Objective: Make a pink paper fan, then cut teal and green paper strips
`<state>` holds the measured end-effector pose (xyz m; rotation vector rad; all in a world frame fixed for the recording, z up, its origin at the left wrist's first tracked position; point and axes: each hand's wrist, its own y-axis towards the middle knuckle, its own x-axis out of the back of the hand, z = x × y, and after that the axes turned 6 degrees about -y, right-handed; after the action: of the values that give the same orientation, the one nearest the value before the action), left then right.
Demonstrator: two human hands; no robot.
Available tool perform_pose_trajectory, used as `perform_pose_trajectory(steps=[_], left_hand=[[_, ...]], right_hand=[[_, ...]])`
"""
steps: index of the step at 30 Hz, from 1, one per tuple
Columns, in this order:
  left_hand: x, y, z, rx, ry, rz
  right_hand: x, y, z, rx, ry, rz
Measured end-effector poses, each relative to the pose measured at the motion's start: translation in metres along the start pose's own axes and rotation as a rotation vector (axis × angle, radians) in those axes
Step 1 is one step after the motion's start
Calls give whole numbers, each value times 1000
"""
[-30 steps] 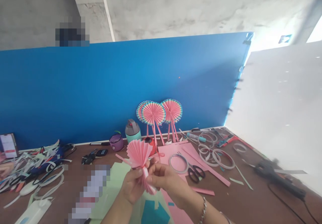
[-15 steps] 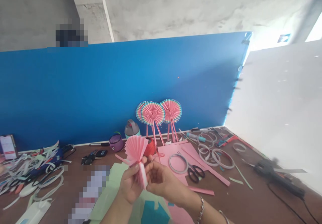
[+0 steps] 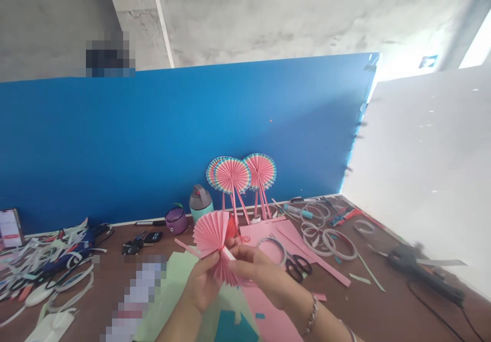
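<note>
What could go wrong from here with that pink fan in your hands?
The pleated pink paper fan is pinched only near its base between the left hand and right hand, so the folds might spring open or crease. The black-handled scissors lie near the right hand and could get knocked.

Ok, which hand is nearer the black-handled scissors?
The right hand, just left of the black-handled scissors. The left hand sits farther left, beyond the pink paper fan.
</note>
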<state>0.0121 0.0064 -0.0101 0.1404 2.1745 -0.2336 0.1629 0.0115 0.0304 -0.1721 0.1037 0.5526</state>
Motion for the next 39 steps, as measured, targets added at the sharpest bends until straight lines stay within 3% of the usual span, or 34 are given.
perform_pose_trajectory(steps=[3,5,8,10,13,15,19,23,30,39], left_hand=[[0,2,1,12,80,23],[3,6,0,-47,131,-31],[8,13,-2,-269,224,-199],[5,11,-5,-450,400,-292],[-10,0,-6,-805,758,-292],[-20,-8,-6,-909,882,-231],[-22,-10,-4,-750,1092,-70],[-9,-1,-2,-606,1165,-46],[-11,-2,-4,-616,1395,-50],[-6,1,-5,-544,1272,-32]], right_hand=[[2,6,-6,77,-65,-49],[9,9,-6,155,-160,-122],[25,11,0,248,-413,-283],[35,11,3,292,-635,-420],[45,10,4,387,-915,-499],[46,10,3,446,-1033,-455],[43,11,-1,528,-1129,-324],[39,10,-2,589,-1107,-244],[41,9,-3,505,-992,-212],[48,-2,14,385,-860,-167]])
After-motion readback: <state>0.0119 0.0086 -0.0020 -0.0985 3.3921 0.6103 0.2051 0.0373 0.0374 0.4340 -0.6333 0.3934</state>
